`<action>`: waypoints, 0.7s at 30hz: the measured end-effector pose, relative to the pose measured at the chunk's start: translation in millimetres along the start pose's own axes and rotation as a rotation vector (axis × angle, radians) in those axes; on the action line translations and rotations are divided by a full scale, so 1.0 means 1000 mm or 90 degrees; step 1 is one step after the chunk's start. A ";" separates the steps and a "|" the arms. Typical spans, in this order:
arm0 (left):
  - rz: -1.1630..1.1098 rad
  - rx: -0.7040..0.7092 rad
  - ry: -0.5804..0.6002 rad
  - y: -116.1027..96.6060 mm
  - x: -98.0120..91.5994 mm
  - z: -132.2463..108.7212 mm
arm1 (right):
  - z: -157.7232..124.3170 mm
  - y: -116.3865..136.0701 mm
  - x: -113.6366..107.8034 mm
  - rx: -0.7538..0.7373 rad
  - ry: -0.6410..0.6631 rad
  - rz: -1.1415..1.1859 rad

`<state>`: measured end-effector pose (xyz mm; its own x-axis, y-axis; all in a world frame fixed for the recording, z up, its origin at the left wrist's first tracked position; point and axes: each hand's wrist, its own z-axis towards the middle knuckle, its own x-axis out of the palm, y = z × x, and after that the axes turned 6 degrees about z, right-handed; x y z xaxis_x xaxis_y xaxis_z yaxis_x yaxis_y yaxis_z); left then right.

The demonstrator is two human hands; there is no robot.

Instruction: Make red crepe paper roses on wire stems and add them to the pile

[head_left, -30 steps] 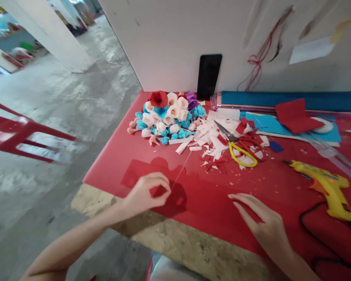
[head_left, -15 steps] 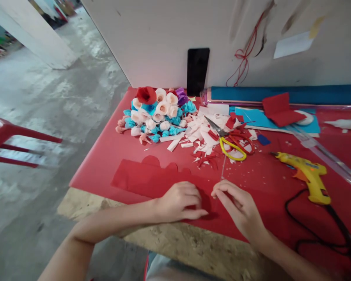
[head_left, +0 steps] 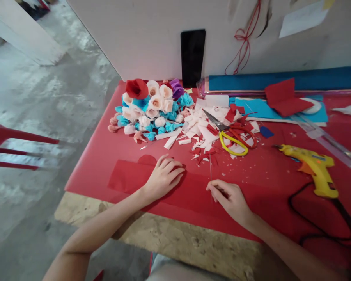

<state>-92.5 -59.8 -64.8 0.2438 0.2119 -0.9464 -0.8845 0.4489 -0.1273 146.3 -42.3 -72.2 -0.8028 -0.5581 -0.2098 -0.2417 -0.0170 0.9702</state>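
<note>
My right hand (head_left: 230, 198) pinches a thin pale stick or wire (head_left: 210, 167) between thumb and fingertips, its far end pointing away from me. My left hand (head_left: 163, 177) is spread with its palm down over the red paper (head_left: 124, 175), which lies along the front of the red table. A rounded edge of that paper shows beyond the hand; the rest is partly covered. Beyond my hands are scissors (head_left: 233, 145) with one yellow and one red handle, resting on white and red paper scraps (head_left: 204, 127). Left of the scraps sits a heap of paper flowers (head_left: 153, 103).
A yellow glue gun (head_left: 312, 160) lies at the right, its dark cord (head_left: 292, 199) looping toward me. A black phone (head_left: 193, 58) leans on the white panel. Blue paper rolls (head_left: 280, 82) lie along the back. A red plastic stool (head_left: 6, 132) stands left on the floor.
My left hand has moved left and away from me, its fingers spreading over the red paper. My right hand still pinches the thin stick, now slightly further left. The whole view has shifted slightly.
</note>
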 end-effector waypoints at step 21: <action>-0.038 0.018 0.039 0.002 0.001 -0.003 | -0.001 0.002 -0.002 -0.037 0.013 -0.024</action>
<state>-94.8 -61.2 -66.7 0.2704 0.1312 -0.9538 -0.8574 0.4834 -0.1766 147.6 -42.0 -69.8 -0.7820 -0.5732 -0.2450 -0.2396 -0.0865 0.9670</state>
